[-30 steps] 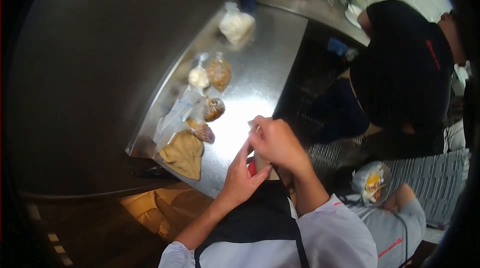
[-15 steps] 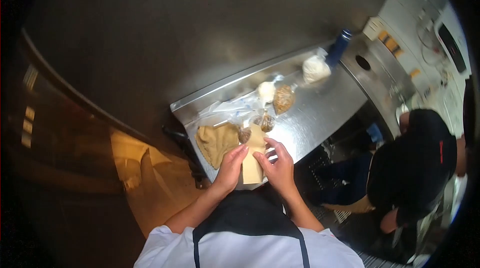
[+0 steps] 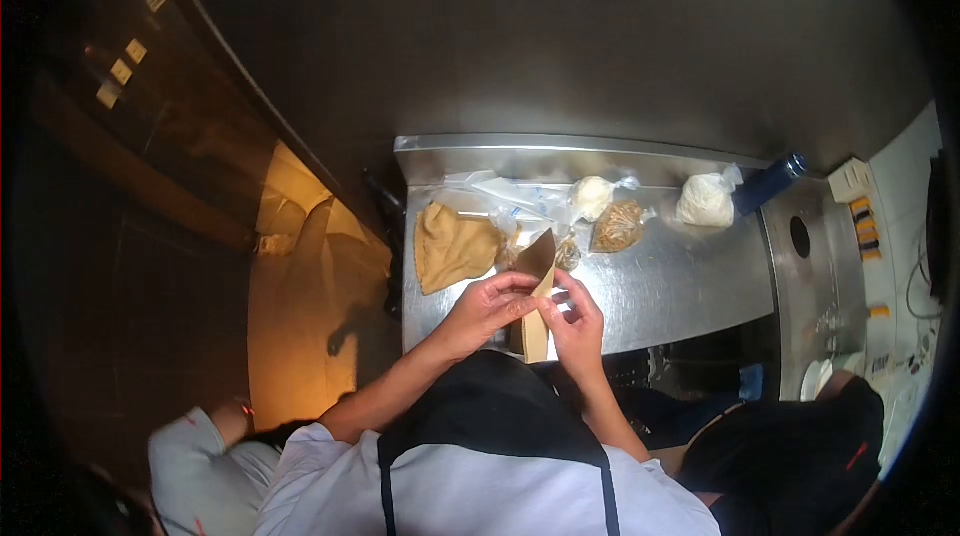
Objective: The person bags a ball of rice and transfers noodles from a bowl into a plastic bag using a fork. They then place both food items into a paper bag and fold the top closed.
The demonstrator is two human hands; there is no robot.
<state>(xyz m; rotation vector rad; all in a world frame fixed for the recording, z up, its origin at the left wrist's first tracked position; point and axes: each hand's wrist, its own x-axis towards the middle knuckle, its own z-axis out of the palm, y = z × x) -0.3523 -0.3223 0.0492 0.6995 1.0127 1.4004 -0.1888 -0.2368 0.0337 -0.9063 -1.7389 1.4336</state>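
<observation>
A steel desk (image 3: 680, 286) carries a tan cloth (image 3: 450, 246) at its left, clear plastic bags (image 3: 515, 198) behind, a white pouch (image 3: 591, 196), a brown-filled pouch (image 3: 620, 225), a bigger white bag (image 3: 705, 202) and a blue bottle (image 3: 768, 183) lying at the right.

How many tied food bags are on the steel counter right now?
4, maybe more. A white bag by the blue bottle, a brown-filled bag, a small white bag, and a small dark bag beside the paper bag, which may hide another.

Paper bag's (image 3: 536, 281) lower half behind hands
</observation>
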